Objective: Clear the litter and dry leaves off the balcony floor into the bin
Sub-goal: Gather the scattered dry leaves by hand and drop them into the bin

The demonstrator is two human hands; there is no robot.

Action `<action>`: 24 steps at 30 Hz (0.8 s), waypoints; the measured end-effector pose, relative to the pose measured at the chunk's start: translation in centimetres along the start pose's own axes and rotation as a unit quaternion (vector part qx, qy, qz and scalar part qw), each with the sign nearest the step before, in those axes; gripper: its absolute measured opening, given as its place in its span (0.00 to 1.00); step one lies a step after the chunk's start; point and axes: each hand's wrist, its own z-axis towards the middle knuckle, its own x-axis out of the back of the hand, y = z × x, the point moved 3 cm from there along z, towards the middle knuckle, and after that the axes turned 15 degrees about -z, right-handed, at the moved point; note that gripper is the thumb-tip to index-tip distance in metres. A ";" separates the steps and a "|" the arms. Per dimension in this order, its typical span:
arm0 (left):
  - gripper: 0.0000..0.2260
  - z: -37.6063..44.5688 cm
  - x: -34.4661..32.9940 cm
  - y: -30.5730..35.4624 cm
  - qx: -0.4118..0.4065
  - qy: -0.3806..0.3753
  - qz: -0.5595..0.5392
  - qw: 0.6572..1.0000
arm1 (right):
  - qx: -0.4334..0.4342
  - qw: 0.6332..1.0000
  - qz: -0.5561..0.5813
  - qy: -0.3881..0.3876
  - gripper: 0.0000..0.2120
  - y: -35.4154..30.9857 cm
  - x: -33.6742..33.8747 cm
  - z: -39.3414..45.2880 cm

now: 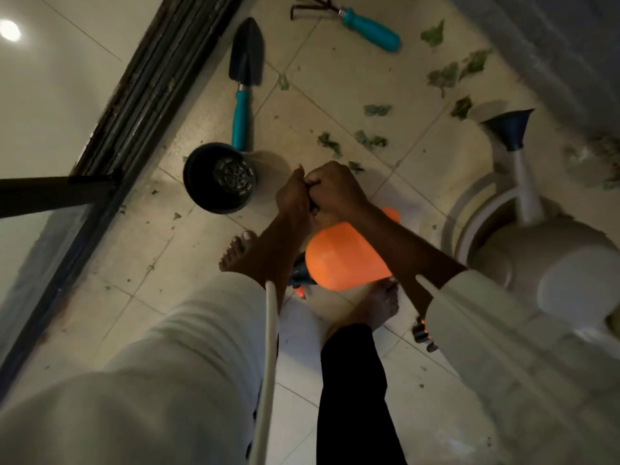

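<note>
hands: left hand (295, 196) and right hand (335, 191) clenched together around something small and dark, can't tell what, right above the orange sprayer (345, 256)
leaves (443, 75): scattered over the floor tiles (335, 78) ahead
nearby: black pot (218, 177), trowel (243, 82), hand rake (352, 21), watering can (523, 209)

Green leaves (370, 141) — torn, scattered across floor tiles (352, 78).

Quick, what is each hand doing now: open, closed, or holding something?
Left hand: fingers curled, clasped against the right hand; what it grips cannot be told.
Right hand: closed fist around something dark and hidden, above the orange sprayer.
</note>
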 end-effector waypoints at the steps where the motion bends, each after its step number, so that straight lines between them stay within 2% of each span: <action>1: 0.17 0.2 0.2 0.0 -0.008 0.016 0.022 1.000 | 0.004 0.999 0.017 -0.027 0.09 0.2 0.6 0.2; 2: 0.16 0.5 0.1 -0.1 -0.014 0.019 0.037 0.999 | 0.005 0.999 0.039 -0.031 0.09 0.7 0.9 0.5; 6: 0.16 2.7 -1.4 0.9 -0.026 0.022 0.080 0.996 | 0.023 0.997 0.045 0.056 0.10 2.1 0.4 2.2; 8: 0.17 3.7 -1.9 1.7 -0.038 0.009 0.131 0.991 | 0.080 0.988 0.024 0.132 0.12 2.7 0.4 3.6; 9: 0.18 4.1 -1.8 2.2 -0.040 0.006 0.159 0.986 | 0.125 0.978 -0.027 0.165 0.14 3.2 0.7 4.7; 10: 0.18 4.5 -1.6 2.6 -0.042 0.009 0.179 0.983 | 0.171 0.965 -0.116 0.160 0.18 4.0 0.9 5.7; 12: 0.18 4.8 -1.0 2.9 -0.045 0.006 0.196 0.979 | 0.223 0.921 -0.313 0.057 0.32 5.6 1.2 7.0; 14: 0.18 4.8 -0.5 2.4 -0.040 0.006 0.202 0.978 | 0.231 0.880 -0.414 -0.021 0.40 7.2 1.4 7.1; 16: 0.18 4.5 0.0 1.5 -0.034 0.015 0.189 0.981 | 0.234 0.878 -0.415 -0.041 0.36 8.5 1.0 6.4; 18: 0.17 4.1 -0.2 0.3 -0.021 0.024 0.177 0.984 | 0.262 0.883 -0.389 0.007 0.23 9.6 0.6 5.3; 19: 0.17 3.9 -0.6 -0.4 -0.012 0.026 0.174 0.984 | 0.273 0.880 -0.387 0.037 0.21 10.4 0.4 4.8; 22: 0.18 3.6 -1.6 -2.1 0.012 0.012 0.182 0.983 | 0.279 0.851 -0.433 0.103 0.20 12.1 0.2 3.6; 24: 0.18 3.5 -2.2 -2.7 0.010 -0.009 0.191 0.982 | 0.274 0.854 -0.408 0.169 0.16 12.8 -0.1 3.4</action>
